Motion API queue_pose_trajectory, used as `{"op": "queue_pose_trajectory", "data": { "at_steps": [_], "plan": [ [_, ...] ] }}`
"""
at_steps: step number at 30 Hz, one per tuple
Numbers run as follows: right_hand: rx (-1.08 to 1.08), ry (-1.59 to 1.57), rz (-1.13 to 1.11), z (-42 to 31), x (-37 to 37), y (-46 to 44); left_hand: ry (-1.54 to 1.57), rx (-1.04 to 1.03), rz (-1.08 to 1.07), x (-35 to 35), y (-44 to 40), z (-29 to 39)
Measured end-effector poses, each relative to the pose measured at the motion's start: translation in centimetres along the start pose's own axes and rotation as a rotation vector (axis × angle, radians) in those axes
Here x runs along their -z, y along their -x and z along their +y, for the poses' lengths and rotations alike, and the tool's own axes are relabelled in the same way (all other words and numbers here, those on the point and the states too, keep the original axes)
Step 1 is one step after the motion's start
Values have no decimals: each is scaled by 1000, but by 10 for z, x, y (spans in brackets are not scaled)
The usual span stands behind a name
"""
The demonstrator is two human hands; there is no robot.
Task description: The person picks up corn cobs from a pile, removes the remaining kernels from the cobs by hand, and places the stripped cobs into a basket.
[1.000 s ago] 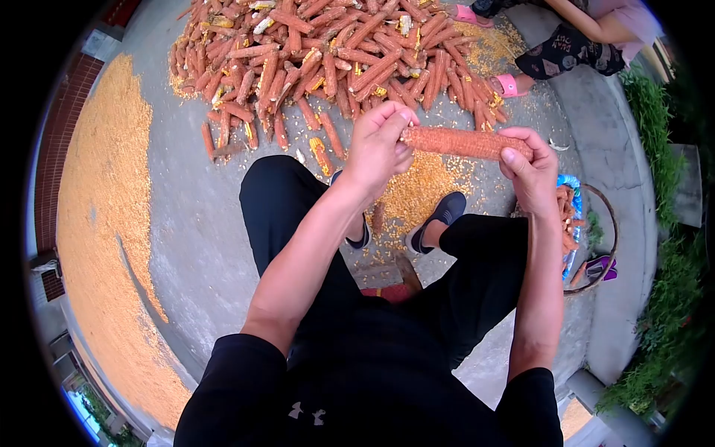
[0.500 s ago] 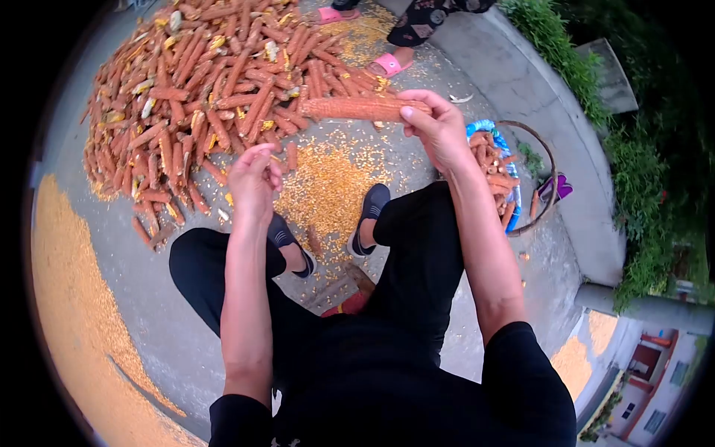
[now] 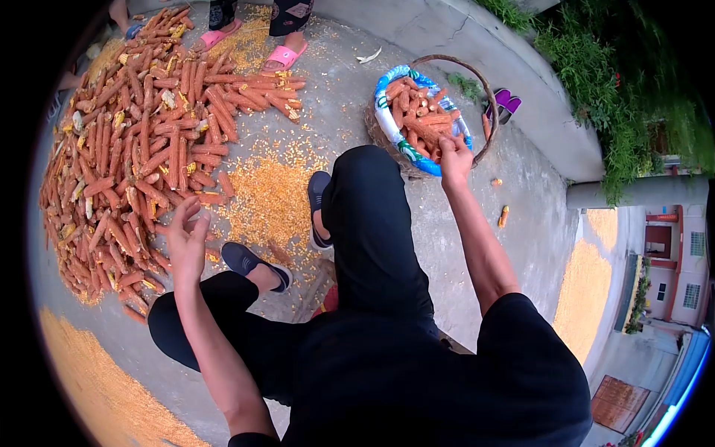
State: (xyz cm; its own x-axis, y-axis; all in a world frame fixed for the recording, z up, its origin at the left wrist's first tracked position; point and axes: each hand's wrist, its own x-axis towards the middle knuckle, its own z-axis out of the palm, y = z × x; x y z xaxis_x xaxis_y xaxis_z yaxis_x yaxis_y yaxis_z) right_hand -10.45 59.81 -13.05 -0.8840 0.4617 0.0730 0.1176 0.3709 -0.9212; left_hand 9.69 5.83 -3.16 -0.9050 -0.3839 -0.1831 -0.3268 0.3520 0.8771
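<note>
My right hand (image 3: pixel 456 160) is over the near edge of a basket (image 3: pixel 384 119) lined with blue and white printed plastic. Its fingers are closed on the end of a reddish corn cob (image 3: pixel 426 131), which lies across the other cobs inside. My left hand (image 3: pixel 188 235) is empty, fingers loosely apart, above the near right side of a big heap of corn cobs (image 3: pixel 141 149). Most of these cobs are bare and reddish; a few keep yellow kernels.
Loose yellow kernels (image 3: pixel 272 190) cover the ground between the heap and my shoes. Another person's pink sandals (image 3: pixel 284 57) stand behind the heap. The basket's arched handle (image 3: pixel 488 82) rises beside purple shoes (image 3: pixel 506 106). A low concrete wall (image 3: pixel 447 30) borders plants.
My right hand has carried the cob from in front of me, right and down into the basket. My left hand has moved left and lower. The view has swung right.
</note>
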Motion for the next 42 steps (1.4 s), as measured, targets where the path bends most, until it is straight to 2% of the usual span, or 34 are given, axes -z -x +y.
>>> {"op": "queue_pose_trajectory", "data": {
  "at_steps": [2,4,5,7,10,13,14,17,21,24,27,30,31,32,33,37,41,42],
  "plan": [
    [105,219,110,7,25,-27,-51,-66,-56,21,2,11],
    [-1,298,133,-13,47,-44,-116,-119,-97,44,1,16],
    [30,390,168,-25,55,-49,-145,-137,-115,57,-1,12],
    [-97,289,122,-39,63,-57,-116,-56,-124,76,-6,5],
    [54,202,28,-42,59,-60,-152,65,-152,91,-10,0],
    [52,232,-45,-52,59,-63,-227,117,-250,90,-5,-5],
    [38,260,-36,-61,65,-64,-195,65,-265,87,-2,-6],
    [162,485,113,-33,81,-100,-107,120,-318,83,2,0],
    [339,869,180,-15,98,-131,-115,144,-293,87,2,-9],
    [168,858,101,-2,96,-149,-113,154,-293,86,3,-7],
    [199,1052,-77,27,83,-145,-112,132,-291,82,3,-9],
    [9,1057,-196,25,74,-107,-101,92,-291,81,5,-13],
    [167,1027,-293,8,70,-74,-120,93,-305,78,5,-18],
    [254,1090,-390,42,69,-69,-140,95,-319,76,6,-25],
    [246,1146,-620,49,67,-57,-162,96,-330,77,7,-28],
    [446,992,-763,53,52,10,-214,84,-391,65,10,-29],
    [435,845,-823,11,22,19,-375,20,-404,61,16,-14],
    [445,739,-766,-2,14,19,-396,26,-392,61,16,-10]
  ]
}}
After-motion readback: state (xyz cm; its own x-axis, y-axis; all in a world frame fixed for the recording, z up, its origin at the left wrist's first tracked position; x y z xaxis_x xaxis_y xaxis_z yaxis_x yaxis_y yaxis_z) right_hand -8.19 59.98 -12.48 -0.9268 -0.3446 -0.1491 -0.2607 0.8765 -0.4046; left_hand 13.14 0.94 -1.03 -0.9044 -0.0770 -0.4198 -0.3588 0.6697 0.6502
